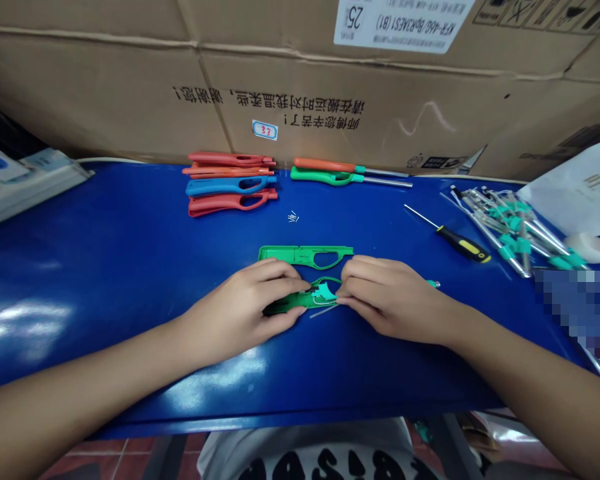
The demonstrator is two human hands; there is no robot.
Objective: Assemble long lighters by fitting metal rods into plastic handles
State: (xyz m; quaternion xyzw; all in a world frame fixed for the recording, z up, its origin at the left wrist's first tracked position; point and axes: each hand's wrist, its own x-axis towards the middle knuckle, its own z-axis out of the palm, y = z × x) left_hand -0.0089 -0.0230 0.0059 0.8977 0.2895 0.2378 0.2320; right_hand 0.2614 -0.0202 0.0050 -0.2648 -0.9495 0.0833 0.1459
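My left hand [250, 301] is closed around a green plastic lighter shell half [295, 301] that lies on the blue table [130, 267]. My right hand [387, 297] pinches the other end of the same piece, where a small teal part [325, 291] and a thin metal tube [324, 311] show between my fingertips. A second green shell half [305, 255] lies flat just beyond my hands, untouched.
A stack of red, orange and blue shells [230, 183] sits at the back, beside two assembled long lighters [340, 172]. A yellow-handled screwdriver [455, 240] and a pile of metal tubes with teal parts [515, 230] lie right. A cardboard box wall [300, 80] stands behind.
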